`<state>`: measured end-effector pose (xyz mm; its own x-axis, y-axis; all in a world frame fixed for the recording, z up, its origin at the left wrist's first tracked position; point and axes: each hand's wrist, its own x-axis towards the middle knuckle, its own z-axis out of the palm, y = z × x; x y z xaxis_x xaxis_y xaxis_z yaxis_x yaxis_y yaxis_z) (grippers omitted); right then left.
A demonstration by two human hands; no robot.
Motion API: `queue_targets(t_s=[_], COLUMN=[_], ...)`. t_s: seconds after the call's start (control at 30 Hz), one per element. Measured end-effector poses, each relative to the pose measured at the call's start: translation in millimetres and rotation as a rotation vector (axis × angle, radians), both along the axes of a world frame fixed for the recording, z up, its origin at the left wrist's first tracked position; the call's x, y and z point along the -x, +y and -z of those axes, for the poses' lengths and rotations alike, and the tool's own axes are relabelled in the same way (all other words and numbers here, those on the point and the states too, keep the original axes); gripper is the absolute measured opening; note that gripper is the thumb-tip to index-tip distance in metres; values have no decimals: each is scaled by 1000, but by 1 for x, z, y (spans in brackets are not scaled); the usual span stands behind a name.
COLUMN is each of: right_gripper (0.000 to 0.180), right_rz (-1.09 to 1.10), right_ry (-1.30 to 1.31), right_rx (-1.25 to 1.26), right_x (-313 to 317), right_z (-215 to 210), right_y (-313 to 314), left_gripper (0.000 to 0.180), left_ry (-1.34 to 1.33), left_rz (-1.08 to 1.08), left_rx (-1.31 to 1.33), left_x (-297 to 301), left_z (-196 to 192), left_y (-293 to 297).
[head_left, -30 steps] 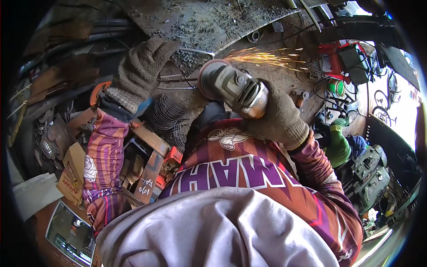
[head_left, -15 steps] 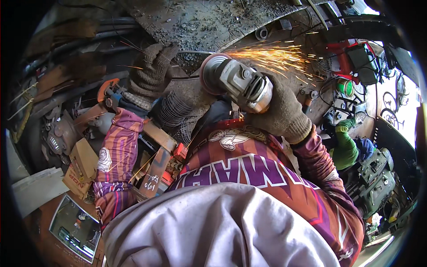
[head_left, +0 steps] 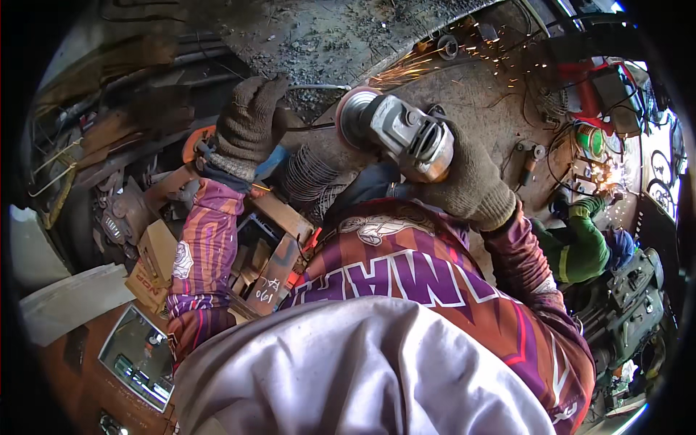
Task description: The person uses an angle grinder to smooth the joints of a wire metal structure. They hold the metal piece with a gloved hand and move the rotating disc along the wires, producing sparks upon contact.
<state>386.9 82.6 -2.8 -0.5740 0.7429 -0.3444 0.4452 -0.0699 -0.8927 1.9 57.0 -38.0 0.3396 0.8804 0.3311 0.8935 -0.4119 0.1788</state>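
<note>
My right hand, in a brown knitted glove, grips the body of an angle grinder. The grinder's reddish-rimmed disc faces left, and its edge is close to the right end of a thin metal rod. In a matching glove, my left hand is closed around the rod's left end; the fingertips are partly hidden. A darker rod runs lower down, between the left glove and the disc. Orange sparks fly off to the right beyond the grinder.
A grit-covered metal plate lies at the far side. Below my hands stands a wire coil. Cardboard boxes and scrap metal crowd the left. A co-worker in green crouches at right near bright sparks, beside a machine.
The grinder and right hand have shifted slightly right and down in view. The grinder's spark stream is thinner and shorter. Bright sparks now show by the co-worker.
</note>
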Motion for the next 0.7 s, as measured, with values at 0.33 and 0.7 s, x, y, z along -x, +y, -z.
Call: queue_targets(t_s=[0.33,0.7], right_gripper=[88,89], right_rz=[-2,-84], right_ry=[-36,-246], right_rx=[-169,-198], right_x=[7,5], right_z=[-3,-5], right_y=[2,12], left_gripper=[69,74], left_ry=[116,608], left_rz=[21,-26], left_rx=[137,347], left_x=[10,-39], left_z=[-3,-100], left_y=[-1,11])
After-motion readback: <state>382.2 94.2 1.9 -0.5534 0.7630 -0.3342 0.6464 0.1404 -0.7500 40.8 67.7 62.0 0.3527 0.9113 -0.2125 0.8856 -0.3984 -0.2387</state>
